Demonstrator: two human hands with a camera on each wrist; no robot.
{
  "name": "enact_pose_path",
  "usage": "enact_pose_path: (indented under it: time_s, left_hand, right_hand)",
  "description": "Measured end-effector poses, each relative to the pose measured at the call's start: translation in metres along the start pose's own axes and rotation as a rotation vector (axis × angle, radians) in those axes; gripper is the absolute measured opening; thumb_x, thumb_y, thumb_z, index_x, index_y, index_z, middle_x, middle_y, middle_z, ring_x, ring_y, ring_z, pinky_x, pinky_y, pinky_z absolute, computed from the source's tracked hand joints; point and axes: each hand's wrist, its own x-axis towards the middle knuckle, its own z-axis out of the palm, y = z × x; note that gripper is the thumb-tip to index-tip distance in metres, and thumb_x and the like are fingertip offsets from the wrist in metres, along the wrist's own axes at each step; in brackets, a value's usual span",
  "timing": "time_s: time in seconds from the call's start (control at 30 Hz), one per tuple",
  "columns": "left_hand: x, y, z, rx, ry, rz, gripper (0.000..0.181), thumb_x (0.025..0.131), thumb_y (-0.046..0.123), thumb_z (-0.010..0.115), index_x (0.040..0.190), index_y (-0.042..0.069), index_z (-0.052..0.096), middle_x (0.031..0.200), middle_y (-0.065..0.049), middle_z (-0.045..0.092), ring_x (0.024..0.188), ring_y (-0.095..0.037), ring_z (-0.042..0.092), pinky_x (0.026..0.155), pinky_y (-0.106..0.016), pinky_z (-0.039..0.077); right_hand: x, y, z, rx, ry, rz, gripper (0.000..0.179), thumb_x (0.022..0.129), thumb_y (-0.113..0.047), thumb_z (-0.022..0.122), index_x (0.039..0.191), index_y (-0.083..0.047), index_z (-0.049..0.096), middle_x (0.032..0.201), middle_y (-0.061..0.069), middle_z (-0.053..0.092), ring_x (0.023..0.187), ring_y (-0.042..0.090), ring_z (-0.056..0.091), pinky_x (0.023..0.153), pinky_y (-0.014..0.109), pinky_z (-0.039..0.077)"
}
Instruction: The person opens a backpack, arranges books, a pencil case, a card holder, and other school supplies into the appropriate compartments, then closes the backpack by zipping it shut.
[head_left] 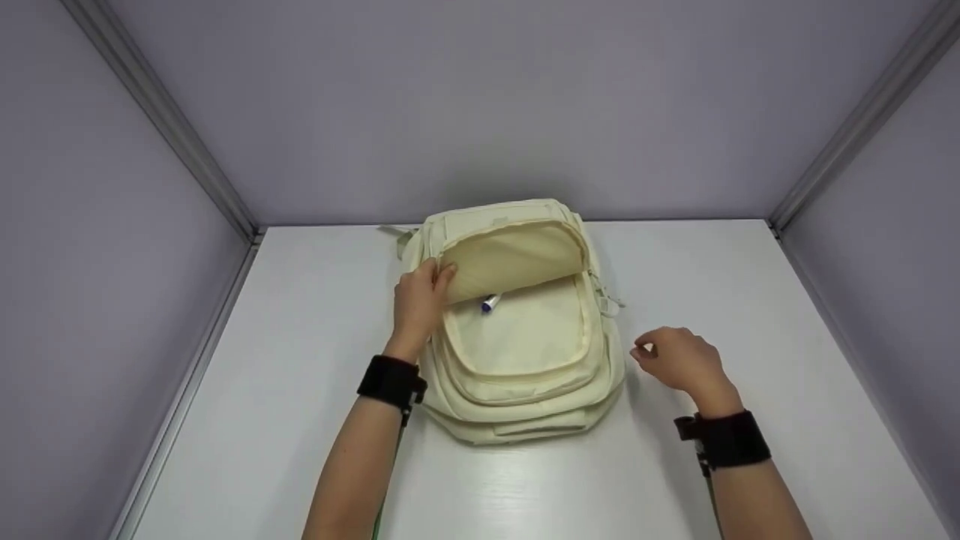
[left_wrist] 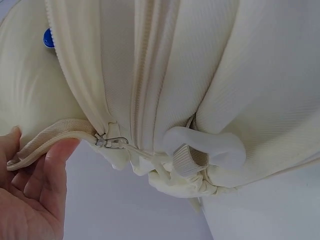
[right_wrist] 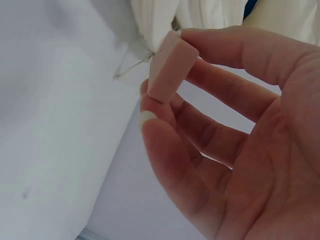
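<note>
A cream backpack (head_left: 517, 409) lies on its back, its front pocket unzipped. My left hand (head_left: 421, 300) pinches the edge of the raised pocket flap (head_left: 517, 259) between thumb and fingers, at the flap's left side. Inside the pocket lies a marker (head_left: 491, 303) with a blue end, partly covered by the flap. To the right of the backpack, my right hand (head_left: 679, 360) is held above the table. In the right wrist view its thumb and fingers pinch a small pink eraser (right_wrist: 172, 70), which the head view does not show.
The backpack rests on a white table (head_left: 285, 337) with grey walls (head_left: 487, 97) at the back and both sides. Beside the left hand are a metal zipper pull (left_wrist: 111, 142) and a white plastic loop (left_wrist: 222, 147). Straps (head_left: 405, 238) stick out at the backpack's upper left.
</note>
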Motion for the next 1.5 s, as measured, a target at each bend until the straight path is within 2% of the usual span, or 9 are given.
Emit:
enact_pose_path:
  time_s: [0.13, 0.27, 0.4, 0.53, 0.77, 0.93, 1.07, 1.2, 1.5]
  left_hand:
    - [0.001, 0.001, 0.0, 0.002, 0.001, -0.002, 0.04, 0.097, 0.035, 0.062, 0.07, 0.011, 0.045, 0.058, 0.001, 0.039, 0.058, -0.023, 0.046, 0.053, -0.036, 0.035]
    - [0.004, 0.002, 0.0, 0.0, 0.01, -0.003, 0.04, 0.097, 0.035, 0.063, 0.07, 0.011, 0.045, 0.059, 0.001, 0.039, 0.059, -0.024, 0.046, 0.054, -0.038, 0.035]
    - [0.006, 0.001, 0.001, -0.001, 0.018, -0.008, 0.04, 0.096, 0.035, 0.064, 0.07, 0.012, 0.044, 0.06, 0.001, 0.036, 0.058, -0.023, 0.044, 0.054, -0.037, 0.033]
    - [0.006, 0.0, 0.002, 0.0, 0.025, 0.002, 0.04, 0.096, 0.034, 0.064, 0.07, 0.013, 0.043, 0.059, 0.002, 0.035, 0.057, -0.021, 0.043, 0.053, -0.035, 0.031]
    - [0.004, -0.002, 0.003, -0.003, 0.054, 0.014, 0.041, 0.096, 0.033, 0.065, 0.069, 0.011, 0.043, 0.058, 0.002, 0.034, 0.056, -0.021, 0.042, 0.053, -0.035, 0.031]
    - [0.003, -0.003, 0.003, -0.004, 0.091, 0.038, 0.041, 0.095, 0.033, 0.066, 0.069, 0.012, 0.043, 0.058, 0.003, 0.034, 0.056, -0.021, 0.04, 0.053, -0.035, 0.03]
    - [0.002, -0.003, 0.003, -0.005, 0.106, 0.06, 0.041, 0.095, 0.032, 0.067, 0.068, 0.012, 0.043, 0.057, 0.003, 0.034, 0.054, -0.02, 0.039, 0.052, -0.035, 0.03]
    - [0.002, -0.004, 0.005, -0.003, 0.121, 0.07, 0.041, 0.094, 0.03, 0.068, 0.067, 0.012, 0.043, 0.056, 0.004, 0.034, 0.054, -0.02, 0.04, 0.051, -0.035, 0.031]
    - [0.002, -0.003, 0.005, -0.008, 0.12, 0.059, 0.041, 0.094, 0.031, 0.068, 0.067, 0.012, 0.044, 0.057, 0.003, 0.035, 0.055, -0.022, 0.042, 0.052, -0.037, 0.032]
  right_hand:
    - [0.011, -0.025, -0.001, 0.033, 0.149, -0.107, 0.02, 0.093, -0.022, 0.068, 0.102, -0.005, 0.076, 0.088, 0.008, 0.071, 0.069, 0.022, 0.065, 0.053, 0.04, 0.05]
    - [0.021, -0.052, 0.004, 0.051, 0.286, -0.216, 0.016, 0.091, -0.023, 0.072, 0.096, -0.009, 0.078, 0.085, 0.004, 0.071, 0.075, 0.022, 0.068, 0.059, 0.042, 0.053]
    - [0.032, -0.078, 0.018, 0.051, 0.419, -0.354, 0.011, 0.088, -0.021, 0.076, 0.09, -0.011, 0.079, 0.079, 0.0, 0.07, 0.069, 0.017, 0.066, 0.057, 0.037, 0.053]
    - [0.042, -0.101, 0.038, 0.022, 0.498, -0.476, 0.009, 0.086, -0.02, 0.077, 0.084, -0.012, 0.079, 0.073, -0.002, 0.068, 0.061, 0.014, 0.063, 0.053, 0.032, 0.051]
    - [0.052, -0.126, 0.06, 0.017, 0.545, -0.548, 0.011, 0.086, -0.022, 0.077, 0.078, -0.014, 0.078, 0.07, -0.004, 0.065, 0.055, 0.012, 0.06, 0.047, 0.031, 0.047]
    - [0.059, -0.141, 0.069, 0.027, 0.571, -0.598, 0.011, 0.087, -0.025, 0.077, 0.081, -0.016, 0.079, 0.076, -0.004, 0.069, 0.062, 0.015, 0.065, 0.05, 0.034, 0.051]
    - [0.063, -0.149, 0.076, 0.015, 0.544, -0.593, 0.011, 0.088, -0.027, 0.077, 0.085, -0.017, 0.079, 0.08, -0.004, 0.07, 0.068, 0.017, 0.066, 0.054, 0.033, 0.053]
    - [0.067, -0.153, 0.081, -0.003, 0.513, -0.586, 0.012, 0.089, -0.027, 0.076, 0.087, -0.016, 0.079, 0.082, -0.003, 0.07, 0.071, 0.018, 0.066, 0.055, 0.034, 0.053]
    - [0.068, -0.149, 0.079, 0.022, 0.513, -0.588, 0.012, 0.088, -0.027, 0.076, 0.087, -0.016, 0.081, 0.083, -0.002, 0.07, 0.071, 0.018, 0.066, 0.055, 0.035, 0.053]
